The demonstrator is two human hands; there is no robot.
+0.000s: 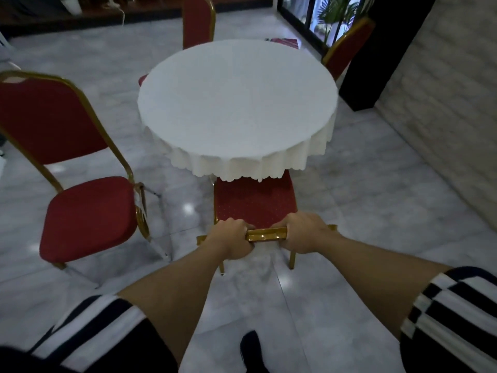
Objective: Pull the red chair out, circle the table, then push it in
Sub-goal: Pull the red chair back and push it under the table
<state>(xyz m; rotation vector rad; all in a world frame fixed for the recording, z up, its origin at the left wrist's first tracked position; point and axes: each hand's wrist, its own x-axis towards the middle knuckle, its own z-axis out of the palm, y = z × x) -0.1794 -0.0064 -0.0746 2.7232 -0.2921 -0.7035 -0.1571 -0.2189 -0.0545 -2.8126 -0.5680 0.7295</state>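
A red chair [254,200] with a gold frame stands right in front of me, the front of its dotted seat tucked under the hanging cloth of the round white table [236,103]. I look down on the top rail of its backrest. My left hand [231,239] grips that rail on the left and my right hand [304,234] grips it on the right, a short stretch of gold rail showing between them. The chair's back legs rest on the floor just below my hands.
A second red chair [80,184] stands pulled out at the left, turned away from the table. Two more red chairs [197,21] [347,49] sit at the far side. A pale stone wall [443,117] and a black pillar [382,55] close the right. The floor is grey marble.
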